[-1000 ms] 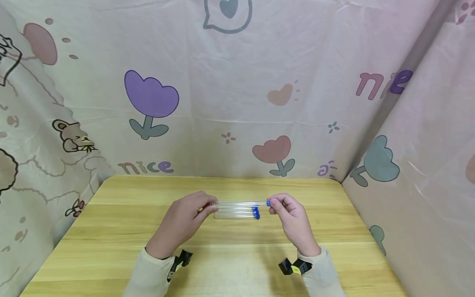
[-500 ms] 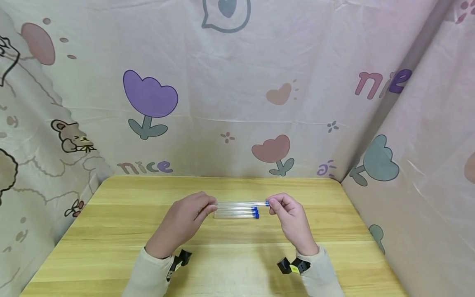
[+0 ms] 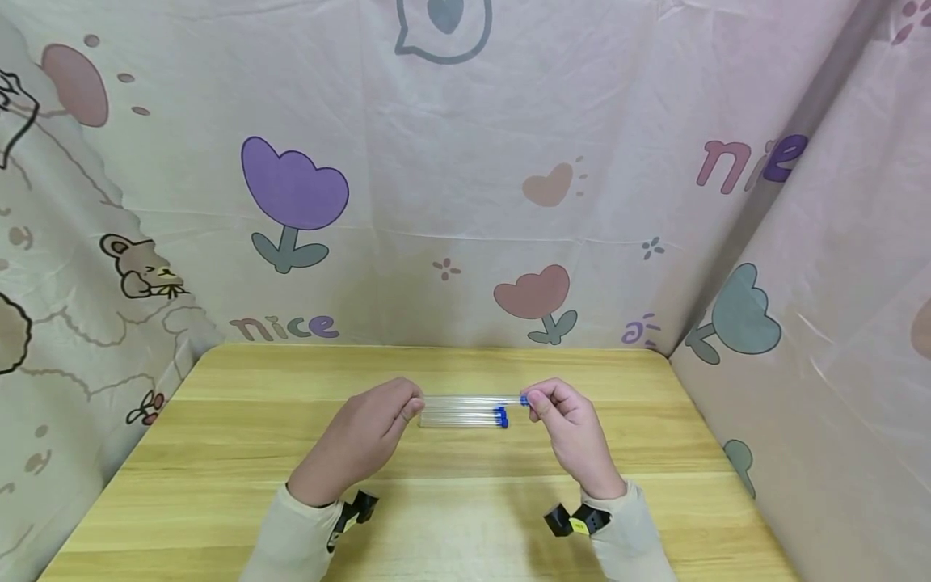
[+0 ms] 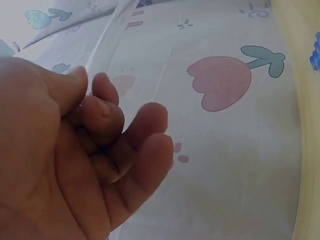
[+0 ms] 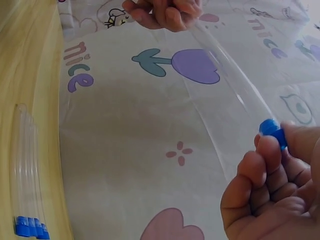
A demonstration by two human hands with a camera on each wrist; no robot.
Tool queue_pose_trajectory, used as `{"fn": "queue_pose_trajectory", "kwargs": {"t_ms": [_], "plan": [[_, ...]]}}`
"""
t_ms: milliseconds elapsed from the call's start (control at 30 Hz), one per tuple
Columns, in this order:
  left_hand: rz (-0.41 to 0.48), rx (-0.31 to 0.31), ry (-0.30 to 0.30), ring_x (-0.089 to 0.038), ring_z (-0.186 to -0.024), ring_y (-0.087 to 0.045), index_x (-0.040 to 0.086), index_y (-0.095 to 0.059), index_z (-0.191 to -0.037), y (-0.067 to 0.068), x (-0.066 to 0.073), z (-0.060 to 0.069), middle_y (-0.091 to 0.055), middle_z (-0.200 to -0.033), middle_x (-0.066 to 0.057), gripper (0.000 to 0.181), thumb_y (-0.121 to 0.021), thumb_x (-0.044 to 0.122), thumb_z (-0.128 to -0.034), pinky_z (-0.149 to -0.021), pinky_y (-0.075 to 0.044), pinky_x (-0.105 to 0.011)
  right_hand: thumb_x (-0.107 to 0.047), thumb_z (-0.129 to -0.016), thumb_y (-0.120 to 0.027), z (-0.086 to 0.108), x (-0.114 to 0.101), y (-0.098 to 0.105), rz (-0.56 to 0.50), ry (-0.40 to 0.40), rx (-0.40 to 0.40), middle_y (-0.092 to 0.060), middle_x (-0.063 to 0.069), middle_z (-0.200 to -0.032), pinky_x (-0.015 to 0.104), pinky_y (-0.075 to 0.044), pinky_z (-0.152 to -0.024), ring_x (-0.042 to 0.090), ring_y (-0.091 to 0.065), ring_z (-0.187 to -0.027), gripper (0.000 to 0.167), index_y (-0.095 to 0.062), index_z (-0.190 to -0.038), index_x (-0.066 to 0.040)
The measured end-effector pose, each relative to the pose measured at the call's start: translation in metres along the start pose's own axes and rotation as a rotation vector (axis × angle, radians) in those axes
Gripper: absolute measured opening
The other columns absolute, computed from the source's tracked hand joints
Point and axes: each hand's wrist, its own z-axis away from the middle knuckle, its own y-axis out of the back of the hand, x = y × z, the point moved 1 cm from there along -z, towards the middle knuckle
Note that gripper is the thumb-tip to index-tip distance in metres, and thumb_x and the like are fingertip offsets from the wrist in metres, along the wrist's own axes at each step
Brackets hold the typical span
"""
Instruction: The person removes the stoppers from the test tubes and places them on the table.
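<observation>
A clear test tube (image 3: pixel 473 399) with a blue cap (image 5: pixel 272 131) is held level above the table, between my two hands. My right hand (image 3: pixel 570 428) pinches the cap between thumb and forefinger. At the opposite end, my left hand (image 3: pixel 364 428) pinches the tube's tip with thumb and fingertips. The left wrist view shows that hand's curled fingers (image 4: pixel 150 165), the tube only faintly. Several more capped test tubes (image 5: pixel 27 160) lie side by side on the table, just below the held one, their blue caps pointing right.
The wood-grain table (image 3: pixel 465 517) is backed by a pale curtain (image 3: pixel 436 162) printed with flowers and words. Similar fabric hangs at the left and right sides. A small black camera is strapped to each wrist.
My left thumb has drawn up closer to the forefinger at the tube's tip, and that hand has turned slightly. The right hand and the tubes on the table stay nearly where they were.
</observation>
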Motion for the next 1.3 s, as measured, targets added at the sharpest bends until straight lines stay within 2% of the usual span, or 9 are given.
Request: {"fn": "queue_pose_trajectory", "kwargs": {"t_ms": [100, 233, 367, 500, 667, 833, 1067, 1167, 1300], "plan": [[0.003, 0.025, -0.003, -0.002, -0.069, -0.044, 0.023, -0.055, -0.093, 0.0005, 0.0005, -0.0005, -0.047, -0.082, 0.015, 0.021, -0.048, 0.030, -0.1111, -0.066, -0.043, -0.024, -0.012, -0.106, -0.058, 0.0009, -0.0011, 0.0021, 0.006, 0.035, -0.011, -0.065, 0.007, -0.091, 0.027, -0.054, -0.078, 0.017, -0.061, -0.082, 0.016, -0.069, -0.104, 0.000], [-0.007, 0.119, -0.008, -0.003, -0.069, -0.047, 0.022, -0.066, -0.100, 0.0028, 0.0012, -0.0012, -0.054, -0.086, 0.015, 0.009, -0.061, 0.027, -0.1060, -0.064, -0.046, -0.024, -0.008, -0.105, -0.059, 0.0019, -0.0009, 0.0050, 0.017, 0.065, -0.044, -0.066, 0.013, -0.098, 0.026, -0.055, -0.078, 0.018, -0.062, -0.085, 0.014, -0.069, -0.111, 0.001], [-0.024, 0.153, -0.010, 0.000, -0.072, -0.053, 0.020, -0.073, -0.105, 0.0037, 0.0016, -0.0017, -0.061, -0.089, 0.016, 0.009, -0.074, 0.025, -0.0976, -0.064, -0.050, -0.022, 0.002, -0.098, -0.063, 0.0013, 0.0012, 0.0061, 0.137, 0.075, -0.042, -0.068, 0.005, -0.102, 0.023, -0.054, -0.077, 0.015, -0.060, -0.086, 0.020, -0.074, -0.112, -0.007], [-0.031, 0.145, -0.015, 0.003, -0.076, -0.057, 0.020, -0.076, -0.106, 0.0033, 0.0023, -0.0017, -0.064, -0.089, 0.016, 0.015, -0.080, 0.024, -0.0922, -0.066, -0.053, -0.020, 0.006, -0.090, -0.064, 0.0003, 0.0016, 0.0061, 0.247, 0.078, -0.012, -0.067, -0.001, -0.097, 0.024, -0.052, -0.076, 0.015, -0.058, -0.086, 0.031, -0.077, -0.104, -0.018], [-0.036, 0.151, -0.029, 0.004, -0.073, -0.056, 0.021, -0.076, -0.104, 0.0026, 0.0013, -0.0019, -0.063, -0.087, 0.018, 0.013, -0.081, 0.024, -0.0918, -0.065, -0.053, -0.020, 0.005, -0.090, -0.064, -0.0002, 0.0003, 0.0063, 0.291, 0.094, -0.008, -0.069, -0.002, -0.092, 0.025, -0.053, -0.072, 0.014, -0.060, -0.081, 0.030, -0.076, -0.103, -0.019], [-0.023, 0.108, -0.060, 0.002, -0.073, -0.053, 0.021, -0.072, -0.102, 0.0013, -0.0006, -0.0012, -0.060, -0.089, 0.019, 0.008, -0.074, 0.027, -0.0975, -0.066, -0.052, -0.022, 0.006, -0.091, -0.062, 0.0007, 0.0000, 0.0068, 0.307, 0.095, -0.012, -0.071, -0.006, -0.088, 0.025, -0.052, -0.063, 0.012, -0.060, -0.072, 0.030, -0.077, -0.102, -0.017], [0.051, 0.057, -0.120, 0.001, -0.069, -0.048, 0.025, -0.066, -0.097, -0.0016, -0.0029, 0.0001, -0.057, -0.086, 0.020, 0.006, -0.067, 0.025, -0.1027, -0.061, -0.046, -0.021, 0.006, -0.093, -0.063, 0.0013, -0.0012, 0.0082, 0.293, 0.125, -0.019, -0.071, -0.008, -0.090, 0.029, -0.054, -0.065, 0.013, -0.062, -0.077, 0.031, -0.079, -0.104, -0.018], [0.083, 0.052, -0.139, 0.001, -0.068, -0.047, 0.026, -0.065, -0.095, -0.0020, -0.0037, 0.0004, -0.055, -0.084, 0.020, 0.010, -0.065, 0.023, -0.1038, -0.061, -0.046, -0.021, 0.007, -0.092, -0.064, 0.0010, -0.0017, 0.0080, 0.298, 0.155, -0.020, -0.070, -0.010, -0.089, 0.029, -0.055, -0.065, 0.013, -0.062, -0.076, 0.032, -0.080, -0.103, -0.019], [0.100, 0.045, -0.129, 0.000, -0.067, -0.046, 0.027, -0.062, -0.092, -0.0025, -0.0042, 0.0002, -0.051, -0.080, 0.019, 0.015, -0.060, 0.024, -0.1065, -0.063, -0.045, -0.023, 0.008, -0.090, -0.062, 0.0014, -0.0011, 0.0083, 0.304, 0.220, -0.018, -0.068, -0.012, -0.087, 0.026, -0.053, -0.064, 0.011, -0.061, -0.074, 0.034, -0.079, -0.101, -0.019]]}}
